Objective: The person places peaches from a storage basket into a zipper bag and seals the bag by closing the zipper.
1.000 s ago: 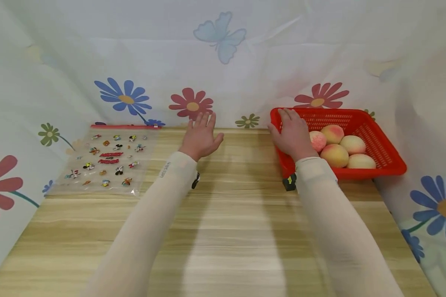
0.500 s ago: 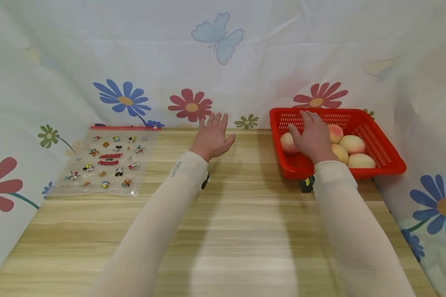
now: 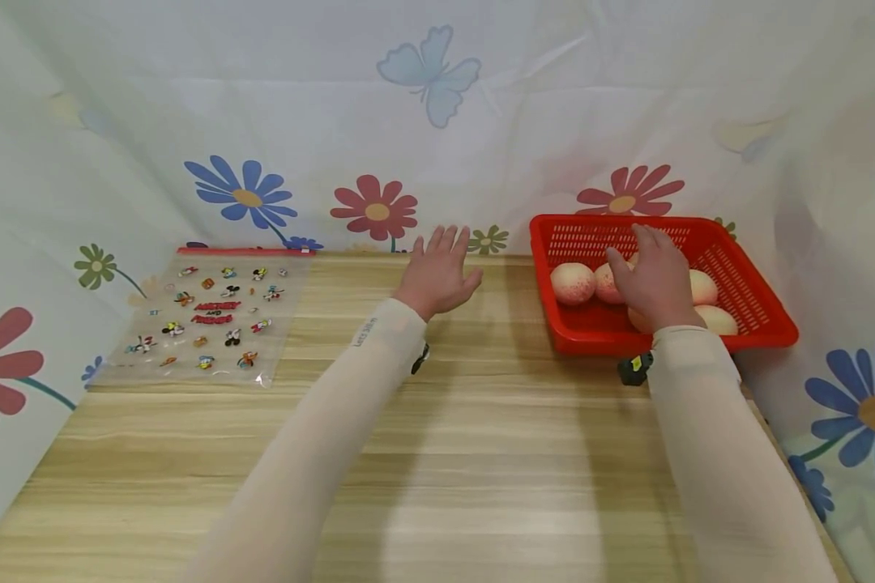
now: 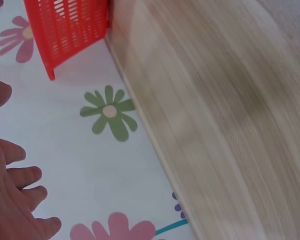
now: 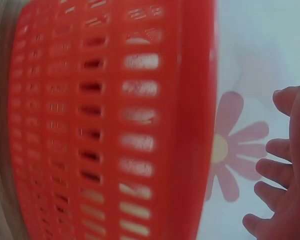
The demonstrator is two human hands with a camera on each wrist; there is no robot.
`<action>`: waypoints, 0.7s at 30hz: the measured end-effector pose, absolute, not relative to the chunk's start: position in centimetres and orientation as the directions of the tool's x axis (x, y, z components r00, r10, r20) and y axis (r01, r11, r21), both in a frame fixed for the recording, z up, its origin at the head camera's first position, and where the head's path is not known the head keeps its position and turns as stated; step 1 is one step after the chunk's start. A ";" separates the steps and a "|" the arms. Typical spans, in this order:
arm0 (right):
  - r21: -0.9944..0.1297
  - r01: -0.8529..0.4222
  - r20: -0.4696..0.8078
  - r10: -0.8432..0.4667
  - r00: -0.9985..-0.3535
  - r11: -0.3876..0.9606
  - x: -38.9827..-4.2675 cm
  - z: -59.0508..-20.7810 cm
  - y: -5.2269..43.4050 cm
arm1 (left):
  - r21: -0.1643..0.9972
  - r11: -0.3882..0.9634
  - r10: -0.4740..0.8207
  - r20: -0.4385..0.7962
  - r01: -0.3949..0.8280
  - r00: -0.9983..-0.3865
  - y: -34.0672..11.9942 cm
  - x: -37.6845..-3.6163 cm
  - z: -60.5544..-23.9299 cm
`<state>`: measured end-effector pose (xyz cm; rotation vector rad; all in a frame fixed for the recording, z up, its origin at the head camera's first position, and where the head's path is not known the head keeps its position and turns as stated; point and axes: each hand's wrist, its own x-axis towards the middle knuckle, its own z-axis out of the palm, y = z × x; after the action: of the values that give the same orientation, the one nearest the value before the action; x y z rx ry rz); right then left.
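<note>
A red plastic basket [image 3: 761, 308] stands at the table's back right and holds several peaches [image 3: 572, 282]. My right hand [image 3: 652, 275] hovers over the peaches inside the basket, fingers spread and relaxed, gripping nothing. The right wrist view shows the basket wall [image 5: 115, 125] close up and my fingers [image 5: 275, 175] beside its rim. My left hand [image 3: 441, 271] hangs open above the table near the back edge, just left of the basket. In the left wrist view its fingers [image 4: 15, 180] are straight, with the basket corner [image 4: 65, 30] beyond.
A clear zip bag [image 3: 211, 316] with cartoon prints and a red strip lies flat at the table's back left. A floral cloth [image 3: 437, 121] walls in the wooden table [image 3: 467, 453] at the back and both sides.
Both hands have moved to the right. The right hand went from the basket's left rim to above the peaches inside it. The left hand drifted closer to the basket.
</note>
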<state>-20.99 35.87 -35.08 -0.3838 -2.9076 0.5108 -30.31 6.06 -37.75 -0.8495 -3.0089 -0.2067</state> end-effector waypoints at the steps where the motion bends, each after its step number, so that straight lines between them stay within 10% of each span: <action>1: -0.353 0.221 0.122 0.279 -0.952 0.909 -20.9 -35.1 36.1 | 0.121 0.844 0.522 0.041 0.523 -0.852 6.2 -30.2 -37.8; 21: -0.384 0.267 0.112 0.331 -0.937 0.884 -19.8 -35.7 40.7 | 0.119 0.828 0.546 0.053 0.548 -0.836 9.3 -29.3 -38.5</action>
<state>-19.84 40.69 -35.71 -0.4605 -2.8791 0.5493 -29.28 9.26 -38.54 -0.8943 -2.9868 -0.2018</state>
